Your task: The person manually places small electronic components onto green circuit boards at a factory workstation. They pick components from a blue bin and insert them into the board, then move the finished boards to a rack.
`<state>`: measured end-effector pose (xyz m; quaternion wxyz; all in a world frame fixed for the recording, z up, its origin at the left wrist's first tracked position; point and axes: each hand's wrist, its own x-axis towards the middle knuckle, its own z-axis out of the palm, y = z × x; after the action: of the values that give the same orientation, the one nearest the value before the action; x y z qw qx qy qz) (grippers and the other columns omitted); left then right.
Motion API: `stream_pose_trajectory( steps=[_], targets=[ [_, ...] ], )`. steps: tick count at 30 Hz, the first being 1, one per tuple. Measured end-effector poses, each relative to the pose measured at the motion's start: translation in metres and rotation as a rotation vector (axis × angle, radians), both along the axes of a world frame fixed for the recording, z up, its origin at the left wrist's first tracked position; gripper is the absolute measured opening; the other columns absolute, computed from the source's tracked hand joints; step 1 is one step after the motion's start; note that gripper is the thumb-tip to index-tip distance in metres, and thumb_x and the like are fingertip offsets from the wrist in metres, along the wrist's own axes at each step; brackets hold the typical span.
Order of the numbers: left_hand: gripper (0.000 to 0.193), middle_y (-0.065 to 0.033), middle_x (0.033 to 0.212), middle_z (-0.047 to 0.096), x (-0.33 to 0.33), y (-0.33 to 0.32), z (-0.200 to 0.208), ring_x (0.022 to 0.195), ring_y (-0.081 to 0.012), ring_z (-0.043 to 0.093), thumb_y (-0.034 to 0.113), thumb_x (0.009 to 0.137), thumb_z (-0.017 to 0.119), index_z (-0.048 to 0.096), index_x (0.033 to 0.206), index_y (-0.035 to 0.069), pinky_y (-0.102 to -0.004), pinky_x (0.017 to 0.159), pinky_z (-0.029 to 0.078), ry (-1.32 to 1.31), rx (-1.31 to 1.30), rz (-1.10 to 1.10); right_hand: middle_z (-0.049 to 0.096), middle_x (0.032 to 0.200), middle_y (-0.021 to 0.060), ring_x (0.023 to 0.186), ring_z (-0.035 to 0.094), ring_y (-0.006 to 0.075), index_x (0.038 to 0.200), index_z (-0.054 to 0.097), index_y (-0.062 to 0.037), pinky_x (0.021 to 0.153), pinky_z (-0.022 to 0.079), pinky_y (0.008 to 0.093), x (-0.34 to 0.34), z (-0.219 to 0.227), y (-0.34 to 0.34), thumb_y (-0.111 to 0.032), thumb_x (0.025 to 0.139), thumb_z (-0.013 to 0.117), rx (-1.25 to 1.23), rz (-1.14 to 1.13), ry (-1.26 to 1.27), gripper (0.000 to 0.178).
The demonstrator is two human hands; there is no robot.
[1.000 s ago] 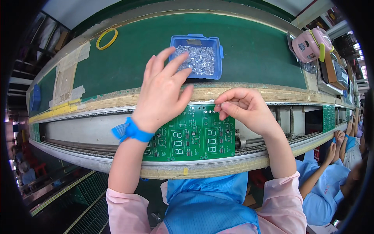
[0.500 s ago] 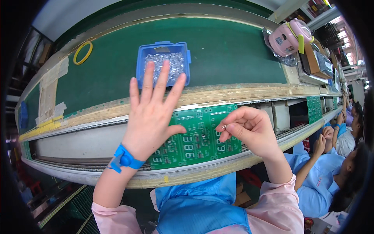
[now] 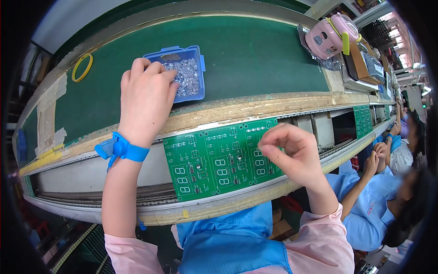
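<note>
While L hand point(image 3: 147, 97) overlaps bin point(image 3: 201, 73), jug point(image 3: 325, 38) sits R.

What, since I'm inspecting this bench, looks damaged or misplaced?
The beige tape at the left end of the green tabletop looks ragged; the long pale wooden rail looks scuffed. The rounded pink container with a lime handle, right of the square blue plastic tray, looks personal rather than work-related.

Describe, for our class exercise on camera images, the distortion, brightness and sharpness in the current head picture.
Head view: the wooden bench strip bows in a curve, and the corners are black; head view: clear parts in the blue tray show pale glints; head view: white markings on the green circuit board look fairly crisp.
</note>
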<state>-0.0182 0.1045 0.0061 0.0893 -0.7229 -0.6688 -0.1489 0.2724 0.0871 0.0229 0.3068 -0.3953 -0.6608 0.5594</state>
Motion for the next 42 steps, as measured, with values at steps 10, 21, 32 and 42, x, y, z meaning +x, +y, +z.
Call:
stream_pose_trajectory(
  steps=[10,21,32,42],
  targets=[
    [0.011,-0.0062,0.090,0.067,0.003,0.003,0.001,0.102,-0.0278,0.056,0.015,0.080,0.072,0.077,0.086,0.008,-0.0426,0.088,0.044,-0.049,0.111,0.015,0.064,0.077,0.0094,0.073,0.061,0.0260,0.090,0.067,-0.0015,0.065,0.050,0.0356,0.000,-0.020,0.017,0.005,0.075,0.071,0.750,0.088,-0.376,0.017],
    [0.024,-0.0118,0.093,0.064,0.041,-0.058,0.030,0.088,-0.0295,0.060,-0.005,0.076,0.069,0.070,0.099,0.000,-0.0368,0.075,0.051,-0.583,0.040,-0.346,0.063,0.075,0.0097,0.072,0.059,0.0258,0.093,0.067,-0.0013,0.064,0.050,0.0362,-0.007,-0.028,0.013,0.006,0.076,0.069,0.752,0.118,-0.432,0.018],
    [0.027,-0.0092,0.098,0.066,0.045,-0.069,-0.014,0.089,-0.0274,0.062,-0.005,0.076,0.070,0.072,0.101,0.003,-0.0358,0.076,0.052,-0.745,-0.091,-0.377,0.063,0.077,0.0111,0.073,0.059,0.0278,0.091,0.065,-0.0007,0.067,0.050,0.0382,-0.011,-0.020,0.014,0.007,0.076,0.067,0.714,0.130,-0.465,0.017],
    [0.022,-0.0075,0.091,0.064,0.043,-0.071,-0.025,0.077,-0.0195,0.063,-0.006,0.079,0.070,0.075,0.098,0.003,-0.0301,0.065,0.050,-0.896,-0.106,-0.300,0.061,0.077,0.0111,0.077,0.060,0.0277,0.096,0.063,-0.0013,0.065,0.051,0.0386,-0.014,-0.018,0.012,0.005,0.072,0.067,0.828,0.188,-0.557,0.025]
  ],
)
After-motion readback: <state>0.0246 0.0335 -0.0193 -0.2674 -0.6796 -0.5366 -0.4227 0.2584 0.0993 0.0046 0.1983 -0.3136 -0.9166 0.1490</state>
